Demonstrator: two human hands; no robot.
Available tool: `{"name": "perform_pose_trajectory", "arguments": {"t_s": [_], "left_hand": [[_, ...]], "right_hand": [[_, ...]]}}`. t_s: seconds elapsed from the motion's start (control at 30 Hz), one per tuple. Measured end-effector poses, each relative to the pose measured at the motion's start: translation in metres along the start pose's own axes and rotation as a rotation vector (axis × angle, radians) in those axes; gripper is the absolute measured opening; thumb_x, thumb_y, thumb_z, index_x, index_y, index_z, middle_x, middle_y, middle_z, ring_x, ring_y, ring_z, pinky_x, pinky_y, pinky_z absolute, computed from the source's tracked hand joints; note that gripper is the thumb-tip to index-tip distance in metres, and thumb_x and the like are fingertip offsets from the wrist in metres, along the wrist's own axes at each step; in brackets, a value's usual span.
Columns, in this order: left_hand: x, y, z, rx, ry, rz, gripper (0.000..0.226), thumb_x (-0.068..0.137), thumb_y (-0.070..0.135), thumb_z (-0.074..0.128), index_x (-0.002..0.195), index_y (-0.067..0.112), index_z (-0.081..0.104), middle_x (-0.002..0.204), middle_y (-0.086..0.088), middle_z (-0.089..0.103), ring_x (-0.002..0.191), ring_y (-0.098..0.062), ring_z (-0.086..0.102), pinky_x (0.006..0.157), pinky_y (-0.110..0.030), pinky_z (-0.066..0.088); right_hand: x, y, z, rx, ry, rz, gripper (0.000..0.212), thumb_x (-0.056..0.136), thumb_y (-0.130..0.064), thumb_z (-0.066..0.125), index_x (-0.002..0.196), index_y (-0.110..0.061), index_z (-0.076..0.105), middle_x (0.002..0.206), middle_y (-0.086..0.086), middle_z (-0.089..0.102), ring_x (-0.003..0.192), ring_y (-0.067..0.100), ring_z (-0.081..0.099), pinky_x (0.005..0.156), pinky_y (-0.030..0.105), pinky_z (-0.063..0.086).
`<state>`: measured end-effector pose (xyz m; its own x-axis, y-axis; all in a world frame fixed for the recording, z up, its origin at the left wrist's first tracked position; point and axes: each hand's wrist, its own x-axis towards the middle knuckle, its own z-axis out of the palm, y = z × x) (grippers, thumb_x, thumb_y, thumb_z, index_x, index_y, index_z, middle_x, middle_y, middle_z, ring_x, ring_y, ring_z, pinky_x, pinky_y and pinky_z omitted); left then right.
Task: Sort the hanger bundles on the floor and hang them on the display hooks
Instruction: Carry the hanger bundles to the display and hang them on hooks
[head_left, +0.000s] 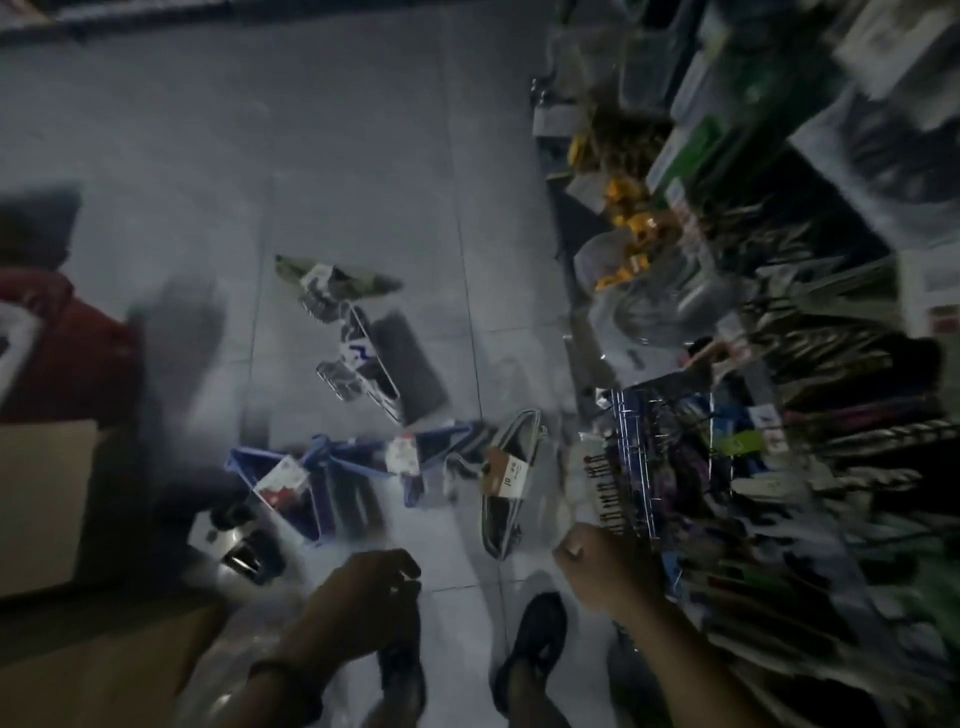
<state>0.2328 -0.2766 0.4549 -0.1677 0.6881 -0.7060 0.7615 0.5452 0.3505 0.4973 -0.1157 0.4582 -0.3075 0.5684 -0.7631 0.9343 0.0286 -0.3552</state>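
Several hanger bundles lie on the grey tiled floor: a green bundle (337, 278), a clear bundle (358, 371) beside a black one (410, 366), two blue bundles (291, 480) (418, 460), and a grey bundle (511, 480) with a brown card label. My left hand (363, 592) hangs over the floor with loosely curled fingers and nothing in it. My right hand (602, 564) is curled into a fist against the front of the display hooks (670, 457). Blur hides whether it holds anything.
The hooks on the right are crowded with hanging goods. Shelves with clear containers (649, 306) and yellow items (631, 223) run along the right. A cardboard box (41, 499) and a red object (67, 338) stand at the left. My dark shoes (535, 639) stand below.
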Motion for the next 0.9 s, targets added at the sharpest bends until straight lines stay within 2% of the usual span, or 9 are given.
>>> {"name": "perform_pose_trajectory", "arguments": {"t_s": [0.07,0.2,0.3,0.37,0.5,0.6,0.7,0.8,0.9], "left_hand": [[0.041,-0.019,0.034,-0.063,-0.08,-0.01,0.011,0.097,0.047,0.057,0.105,0.043,0.065,0.109,0.014,0.071,0.103,-0.007,0.07,0.091,-0.028,0.057],[0.138,-0.058,0.116,-0.112,-0.159,0.003,0.008,0.104,0.044,0.056,0.11,0.045,0.06,0.097,0.024,0.062,0.097,0.002,0.067,0.091,-0.02,0.055],[0.218,-0.075,0.176,-0.218,-0.242,0.001,0.023,0.105,0.038,0.059,0.125,0.028,0.064,0.109,0.018,0.069,0.084,0.004,0.062,0.073,-0.003,0.046],[0.275,-0.087,0.216,-0.342,-0.28,-0.131,0.033,0.103,0.037,0.063,0.133,0.026,0.058,0.116,0.007,0.07,0.09,-0.003,0.065,0.074,-0.013,0.054],[0.379,-0.104,0.281,-0.517,-0.236,-0.277,0.054,0.099,0.035,0.069,0.146,0.02,0.046,0.101,0.012,0.057,0.086,-0.009,0.066,0.065,-0.02,0.056],[0.444,-0.103,0.315,-0.589,-0.155,-0.289,0.045,0.096,0.038,0.071,0.135,0.02,0.054,0.118,0.003,0.062,0.094,-0.018,0.063,0.069,-0.025,0.055],[0.489,-0.108,0.35,-0.57,-0.082,-0.283,0.027,0.091,0.047,0.07,0.105,0.024,0.069,0.103,0.001,0.076,0.09,-0.019,0.07,0.081,-0.035,0.06],[0.515,-0.118,0.379,-0.569,-0.011,-0.335,0.034,0.088,0.043,0.061,0.115,0.023,0.067,0.11,-0.002,0.075,0.098,-0.027,0.07,0.08,-0.036,0.057],[0.521,-0.117,0.389,-0.591,0.05,-0.346,0.029,0.096,0.036,0.056,0.118,0.019,0.065,0.113,-0.004,0.073,0.099,-0.027,0.068,0.077,-0.033,0.05]], "right_hand": [[0.038,0.008,0.026,-0.026,-0.02,0.048,0.038,0.107,-0.043,0.05,0.104,-0.012,0.072,0.094,0.008,0.073,0.078,0.014,0.065,0.049,0.017,0.026],[0.146,0.039,0.097,0.025,-0.052,0.166,0.024,0.101,-0.044,0.057,0.09,-0.024,0.065,0.085,-0.004,0.064,0.073,0.01,0.057,0.067,0.024,0.049],[0.234,0.067,0.15,0.058,-0.049,0.237,0.02,0.097,-0.038,0.062,0.085,-0.022,0.06,0.087,0.0,0.064,0.078,0.016,0.056,0.078,0.03,0.052],[0.288,0.081,0.18,0.083,-0.062,0.251,0.021,0.098,-0.035,0.065,0.102,-0.015,0.064,0.102,0.007,0.066,0.086,0.019,0.055,0.082,0.03,0.052],[0.391,0.111,0.24,0.153,-0.097,0.275,0.038,0.095,-0.036,0.072,0.122,-0.013,0.059,0.108,0.003,0.057,0.094,0.021,0.057,0.077,0.026,0.045],[0.453,0.132,0.286,0.154,-0.046,0.296,0.033,0.093,-0.034,0.072,0.113,-0.017,0.052,0.109,0.005,0.064,0.084,0.018,0.061,0.067,0.029,0.05],[0.489,0.136,0.322,0.147,0.047,0.28,0.027,0.092,-0.027,0.072,0.115,-0.016,0.062,0.109,0.007,0.071,0.082,0.022,0.063,0.065,0.028,0.05],[0.506,0.137,0.347,0.208,0.176,0.328,0.022,0.092,-0.021,0.071,0.113,-0.013,0.068,0.108,0.01,0.074,0.08,0.026,0.061,0.068,0.031,0.049],[0.516,0.135,0.356,0.234,0.263,0.422,0.022,0.091,-0.02,0.073,0.111,-0.011,0.071,0.113,0.014,0.075,0.096,0.034,0.072,0.072,0.034,0.052]]}}
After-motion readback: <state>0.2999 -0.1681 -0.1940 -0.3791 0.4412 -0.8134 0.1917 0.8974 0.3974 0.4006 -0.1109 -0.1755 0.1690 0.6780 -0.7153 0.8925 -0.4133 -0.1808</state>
